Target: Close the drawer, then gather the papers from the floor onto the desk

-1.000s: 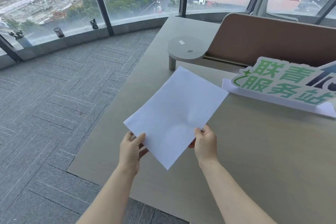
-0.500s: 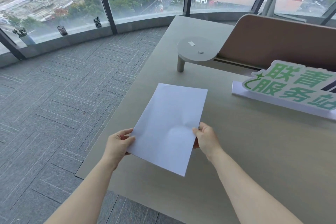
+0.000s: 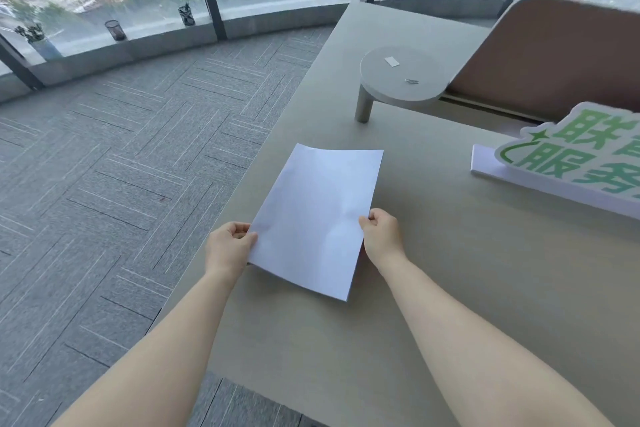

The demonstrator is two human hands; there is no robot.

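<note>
Both hands hold the papers (image 3: pixel 313 218), a white stack, over the table (image 3: pixel 450 288). Left hand (image 3: pixel 228 246) pinches the left edge near the lower corner, thumb on top, fingers curled under. Right hand (image 3: pixel 382 237) pinches the right edge, thumb on the sheet, knuckles up. Each grip is pressed shut on paper. The stack sits angled, far end toward the window, near corner pointing back at the person; near end looks slightly lifted, with a thin shadow under it, and I cannot tell if the far end touches the table. Papers are near the table's left edge, above the tabletop, not over the carpet floor (image 3: pixel 104 201). A small round raised shelf (image 3: pixel 401 74) stands beyond the stack, well apart, with a white slip and a small metal clip on it. A green-lettered sign (image 3: pixel 571 163) lies to the right, apart from the papers. A brown divider panel (image 3: pixel 554 55) stands behind the sign.
</note>
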